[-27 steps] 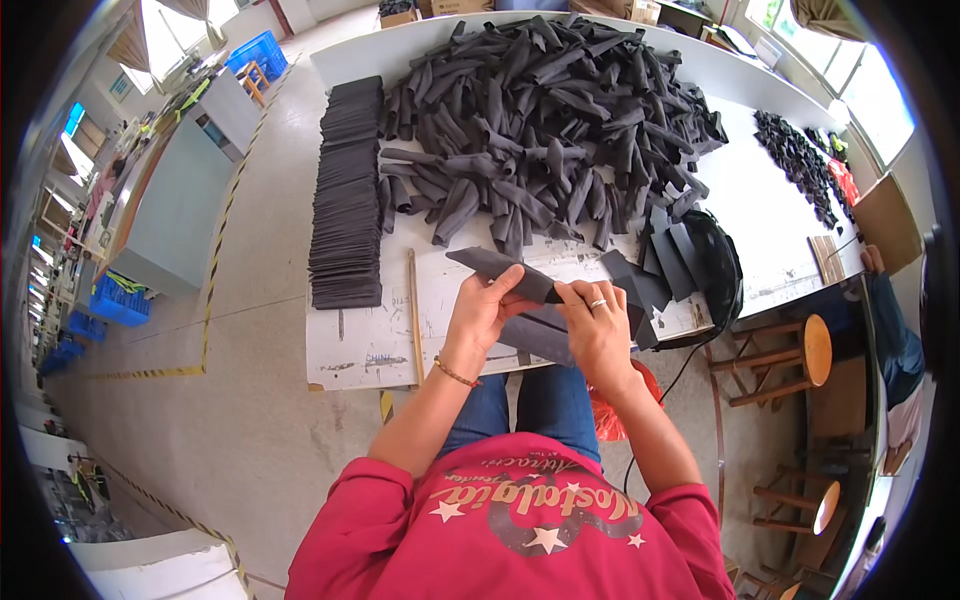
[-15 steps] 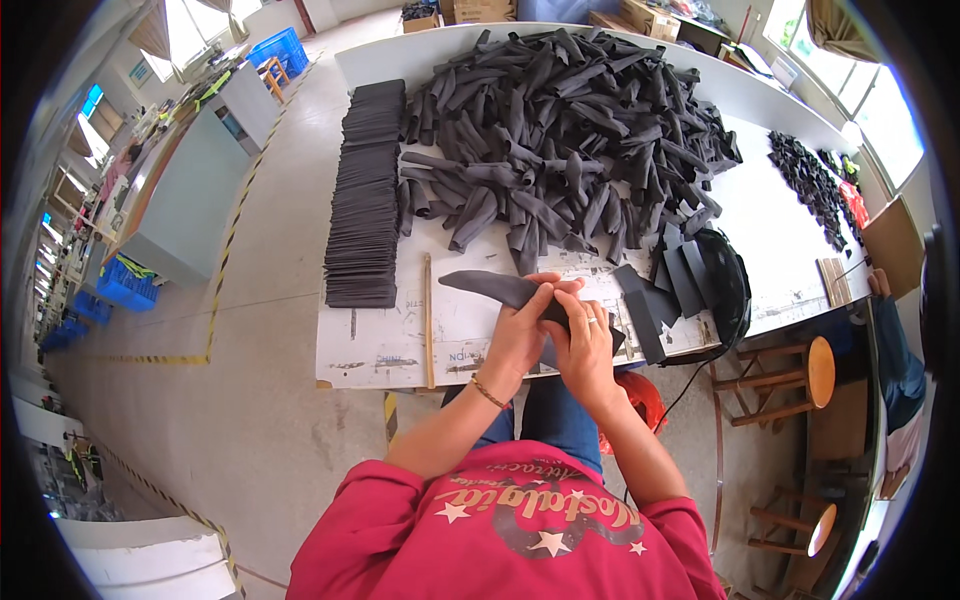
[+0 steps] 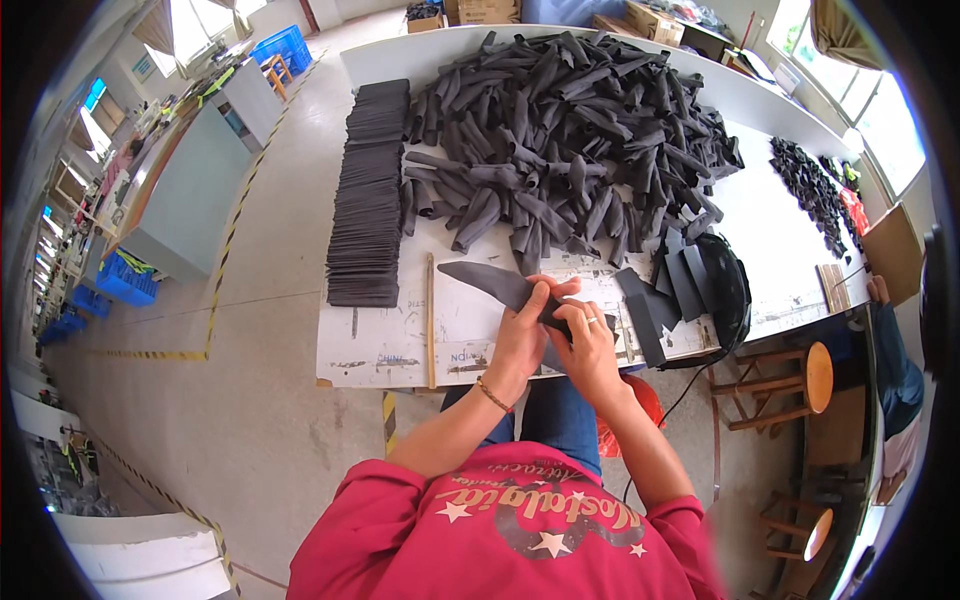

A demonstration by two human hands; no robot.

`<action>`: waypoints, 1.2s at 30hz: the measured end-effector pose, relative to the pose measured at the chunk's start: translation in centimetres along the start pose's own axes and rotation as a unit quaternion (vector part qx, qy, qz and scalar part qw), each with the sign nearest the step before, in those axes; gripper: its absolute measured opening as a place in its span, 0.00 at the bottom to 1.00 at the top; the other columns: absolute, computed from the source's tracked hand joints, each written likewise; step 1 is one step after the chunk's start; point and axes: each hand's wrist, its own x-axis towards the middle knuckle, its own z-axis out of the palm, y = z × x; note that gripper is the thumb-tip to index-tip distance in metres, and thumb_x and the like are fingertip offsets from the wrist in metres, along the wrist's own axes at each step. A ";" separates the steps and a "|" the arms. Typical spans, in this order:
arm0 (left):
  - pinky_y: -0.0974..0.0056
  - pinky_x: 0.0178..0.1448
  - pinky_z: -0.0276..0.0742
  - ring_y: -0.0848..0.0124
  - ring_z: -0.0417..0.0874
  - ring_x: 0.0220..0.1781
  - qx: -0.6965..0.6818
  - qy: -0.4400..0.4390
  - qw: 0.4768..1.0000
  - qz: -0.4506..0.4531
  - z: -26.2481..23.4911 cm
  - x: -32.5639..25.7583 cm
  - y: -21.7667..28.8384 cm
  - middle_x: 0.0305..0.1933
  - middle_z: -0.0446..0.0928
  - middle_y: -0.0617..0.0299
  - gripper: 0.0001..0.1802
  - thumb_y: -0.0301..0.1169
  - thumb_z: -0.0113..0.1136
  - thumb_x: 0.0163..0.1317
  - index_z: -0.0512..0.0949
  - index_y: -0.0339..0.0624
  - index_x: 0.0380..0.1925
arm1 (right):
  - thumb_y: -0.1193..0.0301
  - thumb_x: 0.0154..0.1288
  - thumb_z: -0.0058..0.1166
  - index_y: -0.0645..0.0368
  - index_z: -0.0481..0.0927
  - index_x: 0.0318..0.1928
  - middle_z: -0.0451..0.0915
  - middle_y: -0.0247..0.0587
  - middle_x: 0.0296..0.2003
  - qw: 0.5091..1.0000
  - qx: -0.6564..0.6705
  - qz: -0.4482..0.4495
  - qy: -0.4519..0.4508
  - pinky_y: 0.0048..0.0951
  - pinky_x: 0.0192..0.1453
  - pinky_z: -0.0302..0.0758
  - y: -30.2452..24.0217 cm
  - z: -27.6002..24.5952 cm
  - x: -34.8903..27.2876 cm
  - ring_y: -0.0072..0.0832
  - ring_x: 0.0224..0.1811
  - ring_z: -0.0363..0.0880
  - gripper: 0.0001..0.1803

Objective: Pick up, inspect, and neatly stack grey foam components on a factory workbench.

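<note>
A: What's each hand holding, and where's the piece?

B: Your left hand (image 3: 522, 325) is gripping the dark piece (image 3: 486, 280) around its middle. Your right hand (image 3: 592, 350) is clasping the near end; some fingertips are hidden, so I can't tell exactly how they're pressing. The piece is sitting above the near part of the white surface (image 3: 470, 325), free tip pointing away and to your left.

A: Why two hands?

B: Looks limp to me. Left is probably steadying the body while right is controlling the end. You're keeping it close to your torso, likely for reach and a clear view.

A: And the layout?

B: Neat dark stack (image 3: 368, 200) is standing at your left, squared up, presumably to save room. Loose pile (image 3: 575, 140) is spreading across the far side, leaving you working room in front. Wooden stick (image 3: 431, 320) is lying between stack and hands. Flat dark pieces (image 3: 687, 272) are resting beside the black rounded item (image 3: 742, 290) at your right, seemingly within easy reach.
</note>
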 end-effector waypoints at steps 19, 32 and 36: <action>0.57 0.66 0.69 0.63 0.78 0.60 -0.044 0.020 0.999 -0.014 -0.2 -0.6 -0.3 0.52 0.81 0.48 0.15 0.39 0.52 0.72 0.75 0.40 0.48 | 0.80 0.56 0.61 0.62 0.76 0.38 0.77 0.48 0.39 0.999 0.028 -0.016 0.006 0.42 0.42 0.77 0.1 -0.5 -0.5 0.48 0.39 0.78 0.10; 0.54 0.61 0.76 0.60 0.80 0.55 -0.090 0.092 0.991 -0.038 -0.2 -0.1 1.4 0.52 0.79 0.49 0.18 0.38 0.55 0.71 0.73 0.36 0.51 | 0.78 0.57 0.62 0.62 0.74 0.39 0.76 0.48 0.38 0.997 0.031 0.017 -0.068 0.41 0.39 0.76 0.5 -1.3 -1.0 0.48 0.37 0.78 0.11; 0.54 0.59 0.77 0.60 0.83 0.45 -0.028 0.088 0.994 0.052 0.7 0.6 3.0 0.40 0.81 0.56 0.20 0.39 0.56 0.70 0.72 0.35 0.52 | 0.79 0.56 0.62 0.62 0.72 0.39 0.75 0.49 0.38 0.996 0.038 -0.032 -0.072 0.40 0.40 0.77 0.8 -2.1 -0.5 0.48 0.39 0.78 0.12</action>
